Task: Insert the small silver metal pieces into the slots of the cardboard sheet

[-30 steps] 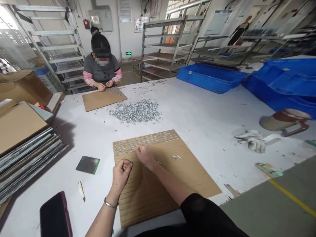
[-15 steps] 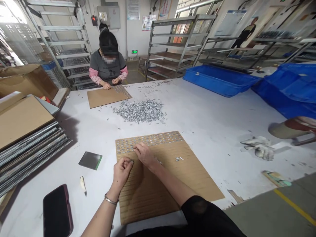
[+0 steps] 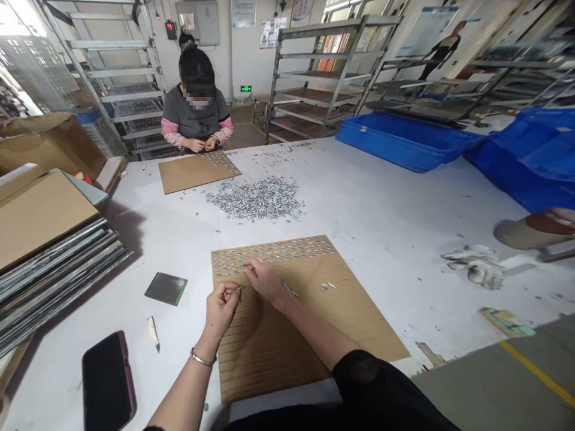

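Observation:
A brown board (image 3: 278,353) lies before me, its far edge lined with rows of small silver leaf-shaped pieces (image 3: 269,250). My left hand (image 3: 222,306) is closed in a pinch above the board's left side, a small silver piece (image 3: 239,289) showing at its fingertips. Just beyond it, my right hand (image 3: 265,281) is closed too, thumb and fingertips pressed down by the nearest row; whatever they pinch is hidden. A few loose silver pieces (image 3: 327,286) rest on the board to the right, and others lie beside my right wrist.
Past the board is a heap of silver pieces (image 3: 258,199). A co-worker (image 3: 196,114) sits opposite at another board (image 3: 186,175). On the left are a phone (image 3: 108,383), a knife (image 3: 153,333), a dark plate (image 3: 166,288) and stacked sheets (image 3: 58,275). Blue bins (image 3: 404,143) stand back right.
My view has shifted slightly. Both my hands keep nearly the same pinched pose over the board. The co-worker's hands have come together, lifted off their board.

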`<state>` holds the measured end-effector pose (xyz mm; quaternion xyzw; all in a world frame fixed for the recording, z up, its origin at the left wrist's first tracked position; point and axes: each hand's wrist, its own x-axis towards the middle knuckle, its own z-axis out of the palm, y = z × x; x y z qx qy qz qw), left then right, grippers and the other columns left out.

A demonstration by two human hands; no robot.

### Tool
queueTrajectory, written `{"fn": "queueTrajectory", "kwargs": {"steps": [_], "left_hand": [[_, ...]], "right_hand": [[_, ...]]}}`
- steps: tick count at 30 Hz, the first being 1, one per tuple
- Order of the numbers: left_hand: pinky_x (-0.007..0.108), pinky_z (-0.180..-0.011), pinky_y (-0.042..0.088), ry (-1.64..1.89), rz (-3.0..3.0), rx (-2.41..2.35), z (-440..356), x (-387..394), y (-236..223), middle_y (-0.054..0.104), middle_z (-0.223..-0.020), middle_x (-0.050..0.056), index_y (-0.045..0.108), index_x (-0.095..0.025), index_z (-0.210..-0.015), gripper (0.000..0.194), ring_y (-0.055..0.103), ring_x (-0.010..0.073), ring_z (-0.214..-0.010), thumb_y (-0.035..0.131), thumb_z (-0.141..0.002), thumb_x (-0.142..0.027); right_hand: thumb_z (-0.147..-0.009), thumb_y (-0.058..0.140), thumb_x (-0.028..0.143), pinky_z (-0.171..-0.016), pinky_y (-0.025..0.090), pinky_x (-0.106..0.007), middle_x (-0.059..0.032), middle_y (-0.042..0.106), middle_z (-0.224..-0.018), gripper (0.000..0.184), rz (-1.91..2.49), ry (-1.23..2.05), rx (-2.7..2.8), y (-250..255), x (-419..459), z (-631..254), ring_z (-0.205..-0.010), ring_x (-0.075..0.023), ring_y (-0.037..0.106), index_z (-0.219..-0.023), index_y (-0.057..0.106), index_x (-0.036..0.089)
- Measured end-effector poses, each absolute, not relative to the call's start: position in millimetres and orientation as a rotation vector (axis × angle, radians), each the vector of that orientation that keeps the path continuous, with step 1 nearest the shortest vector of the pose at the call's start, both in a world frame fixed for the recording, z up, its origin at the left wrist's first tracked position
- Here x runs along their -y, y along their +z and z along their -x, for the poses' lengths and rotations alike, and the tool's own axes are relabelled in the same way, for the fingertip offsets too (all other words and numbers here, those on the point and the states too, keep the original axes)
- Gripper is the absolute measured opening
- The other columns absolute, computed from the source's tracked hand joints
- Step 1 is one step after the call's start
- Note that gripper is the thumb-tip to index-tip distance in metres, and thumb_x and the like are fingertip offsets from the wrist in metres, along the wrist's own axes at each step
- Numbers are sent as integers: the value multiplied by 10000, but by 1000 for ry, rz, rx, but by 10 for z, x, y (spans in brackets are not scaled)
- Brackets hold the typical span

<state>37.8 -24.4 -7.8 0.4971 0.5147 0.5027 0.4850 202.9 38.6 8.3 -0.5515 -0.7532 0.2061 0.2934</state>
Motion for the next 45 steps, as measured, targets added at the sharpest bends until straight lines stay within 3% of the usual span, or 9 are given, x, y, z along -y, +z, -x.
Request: {"fn": "queueTrajectory", "kwargs": {"steps": [4,9,13,17,28,33,37,40,45], "left_hand": [[227,-595,450,1220,-1278,-1259,-375,265,-80,669,-704,-2,675,-178,-849,207,574,118,-610,707,-809,-378],[233,-617,459,1143,-1593,-1406,-420,297,-84,666,-681,-19,702,-195,-834,135,552,111,-584,667,-842,-326],[237,-638,476,1123,-1664,-1449,-435,282,-109,657,-689,-23,696,-200,-942,168,565,116,-592,645,-870,-343],[224,-590,449,1093,-1711,-1452,-419,257,-99,604,-645,-35,681,-202,-868,159,530,110,-560,613,-890,-343],[215,-563,449,1096,-1727,-1430,-405,229,-86,633,-673,-28,678,-205,-849,151,531,105,-548,622,-884,-341],[222,-577,475,1090,-1741,-1444,-379,236,-129,648,-695,-21,683,-209,-881,154,565,115,-573,618,-901,-347],[277,-732,528,1095,-1960,-1420,-425,144,-44,702,-889,39,693,-212,-983,163,651,162,-774,559,-951,-297],[326,-851,518,988,-2189,-1442,-567,-34,59,669,-965,80,685,-199,-1088,222,651,201,-901,497,-984,-253],[292,-682,457,570,-2330,-1726,-847,-285,114,626,-973,92,693,-191,-1059,272,609,191,-768,433,-1015,-254]], "right_hand": [[-930,538,293,-661,474,-258,4,629,-695,199,1288,944,1886,230,-102,-2107,-663,-149,586,-794,642,191],[-882,563,314,-524,455,-224,22,617,-652,161,1314,1373,1604,190,89,-2200,-534,-121,566,-813,623,182],[-896,534,259,-648,461,-238,-3,660,-706,155,1498,1000,1670,146,-180,-2382,-666,-142,600,-782,616,193],[-895,538,186,-754,423,-246,-28,683,-783,161,1695,719,1814,125,-472,-2463,-782,-157,598,-753,613,191],[-934,529,181,-756,382,-220,-39,718,-893,181,1802,703,1966,147,-531,-2407,-862,-155,617,-807,659,191],[-932,523,176,-775,385,-249,-85,726,-936,160,1905,605,1979,163,-541,-2364,-894,-188,631,-900,679,171],[-918,553,179,-758,397,-240,-49,719,-882,167,1819,647,1900,221,-444,-2497,-837,-177,627,-1054,649,172],[-941,526,182,-765,398,-243,-32,703,-862,126,1762,580,1892,297,-279,-2695,-813,-169,607,-959,651,188],[-962,555,239,-757,394,-256,-53,687,-893,170,1673,526,2171,383,70,-2787,-848,-180,599,-850,674,193]]}}
